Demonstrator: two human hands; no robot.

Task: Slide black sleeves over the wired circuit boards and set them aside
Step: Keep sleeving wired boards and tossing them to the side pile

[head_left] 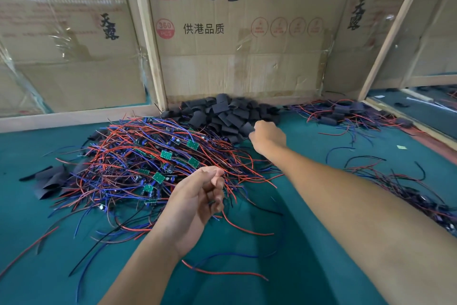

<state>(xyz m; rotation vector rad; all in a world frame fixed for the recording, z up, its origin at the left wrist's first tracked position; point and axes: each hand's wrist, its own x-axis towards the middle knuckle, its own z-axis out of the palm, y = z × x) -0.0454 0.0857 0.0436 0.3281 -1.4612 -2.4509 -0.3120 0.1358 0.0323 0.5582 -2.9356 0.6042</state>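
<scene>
Centrally, cardboard panels (242,40) are backing a green table (309,218) where the right hand (268,135) is pinching the black sleeves (222,114) pile's edge, while the left hand (200,196) is gripping wires from the wired circuit boards (158,163) heap.

Illumination is even, diffuse and fairly bright, with no hard-edged shadows. Soft shading lies on the green table surface (321,146) beneath the right forearm (358,205) and beside the left hand (197,196). Glare streaks show on the clear plastic film (61,40) over the cardboard panels (222,69) at the left, and on the film at the far right. Wide-angle distortion is evident: the wooden frame posts (148,40) lean outward and the right forearm looks enlarged toward the lower corner. The upper left print is soft and washed out. The central wire pile (148,156) is in reasonably sharp focus; edges are softer.
</scene>
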